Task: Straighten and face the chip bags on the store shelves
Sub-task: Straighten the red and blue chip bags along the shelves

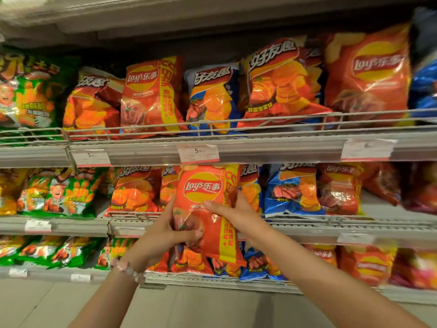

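Spanning the whole view: store shelves (260,150), three tiers showing, each with a wire rail along its front edge. Standing crowded along the top tier: chip bags, mostly faced forward, one orange bag (279,84) right of centre leaning out over the front rail and tilting. Leaning at uneven angles on the middle tier: green bags (59,192) toward the left end, a blue bag (293,190) right of centre.

Being held in front of the middle tier's front edge, clear of the rail and overlapping the bottom tier in view: a red Lay's bag (205,209), label facing out, top reaching just under the price tag (198,153) on the top tier's edge.

Gripping the bag's lower left side: left hand (163,235), thumb curling onto the front. Grasping the right edge at mid-height: right hand (233,209), thumb across the front, fingers wrapping behind.

Judging handling: light, air-filled, soft film likely slippery and crinkling; contents fragile under squeezing. Recommending holding at the side seams or flat corners, keeping pressure off the belly, seating the base behind the rail.

Showing on the left wrist: a pale bead bracelet (127,268).
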